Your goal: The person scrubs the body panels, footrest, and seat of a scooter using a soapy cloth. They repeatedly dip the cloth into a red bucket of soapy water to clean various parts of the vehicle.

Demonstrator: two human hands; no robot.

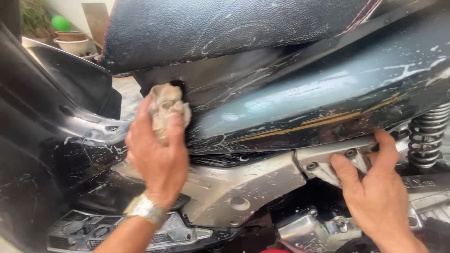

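My left hand (157, 152), with a metal watch on the wrist, is shut on a wadded beige cloth (166, 105) and presses it against the black side panel (300, 100) of a scooter, just below the front of the black seat (225, 26). Soap streaks cover the panel and seat. My right hand (375, 185) rests with spread fingers on the silver metal frame bracket (328, 159) under the panel, thumb and fingers touching it, holding nothing.
A coiled rear shock spring (429, 136) stands at the right edge. The black leg shield and footboard (56, 140) fill the left. Clay pots (72, 42) and a green ball (61, 22) sit in the far background.
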